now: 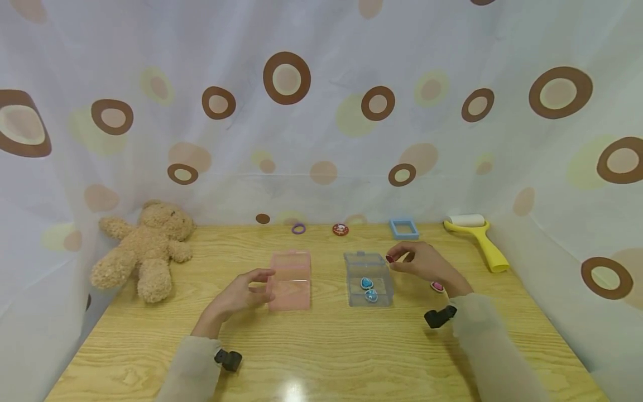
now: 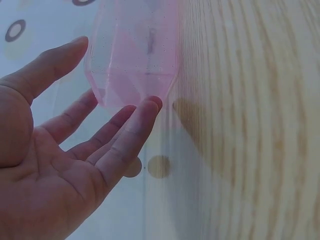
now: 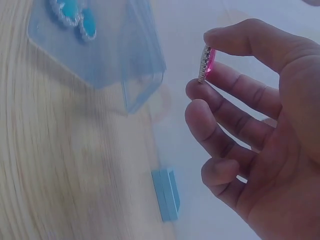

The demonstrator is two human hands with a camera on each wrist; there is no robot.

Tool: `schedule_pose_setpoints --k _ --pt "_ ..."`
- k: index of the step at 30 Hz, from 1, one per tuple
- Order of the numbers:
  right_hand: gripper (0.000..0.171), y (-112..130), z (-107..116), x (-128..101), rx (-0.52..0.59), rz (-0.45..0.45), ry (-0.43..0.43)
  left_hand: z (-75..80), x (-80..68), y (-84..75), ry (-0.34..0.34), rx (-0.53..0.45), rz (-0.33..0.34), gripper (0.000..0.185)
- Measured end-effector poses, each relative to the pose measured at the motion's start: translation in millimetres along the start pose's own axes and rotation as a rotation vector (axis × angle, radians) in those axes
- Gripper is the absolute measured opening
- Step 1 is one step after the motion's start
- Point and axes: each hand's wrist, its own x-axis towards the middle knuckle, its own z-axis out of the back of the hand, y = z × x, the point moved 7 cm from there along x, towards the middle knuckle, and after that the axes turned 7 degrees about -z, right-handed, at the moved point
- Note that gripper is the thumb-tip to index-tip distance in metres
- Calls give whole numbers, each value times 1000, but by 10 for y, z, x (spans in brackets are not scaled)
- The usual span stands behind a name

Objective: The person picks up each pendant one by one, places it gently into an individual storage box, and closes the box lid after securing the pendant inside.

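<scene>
My right hand [image 1: 419, 261] pinches a pink gem with a silver beaded rim [image 3: 206, 64] between thumb and fingertips, just right of the clear bluish box [image 1: 355, 301]. That box stands with its lid up, and two blue gems [image 1: 366, 283] lie inside it. Another pink gem [image 1: 437, 286] lies on the table beneath my right wrist. My left hand [image 1: 243, 293] is at the left side of the clear pink box [image 1: 289, 303], whose lid is also up. In the left wrist view its relaxed fingers [image 2: 132, 135] touch or nearly touch the pink box's side.
A teddy bear [image 1: 150, 245] lies at the back left. Along the back edge are a purple ring [image 1: 298, 224], a red round badge [image 1: 340, 229], a light blue square frame [image 1: 404, 237] and a yellow-handled lint roller [image 1: 484, 245]. A patterned curtain [image 1: 321, 123] surrounds the table.
</scene>
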Motion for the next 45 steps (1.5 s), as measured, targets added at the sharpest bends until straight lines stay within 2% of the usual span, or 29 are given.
schedule_pose_setpoints --k 6,23,34,45 --pt "24 152 -70 37 32 -7 19 -3 4 -3 -3 -3 4 64" --pt "24 579 -383 127 115 71 65 -12 -5 -8 -6 -1 11 62" --pt "23 868 -595 237 121 81 91 -13 -6 -14 -10 -5 13 61" --pt "20 1159 -782 302 107 136 132 -5 -4 -13 -12 -16 20 62"
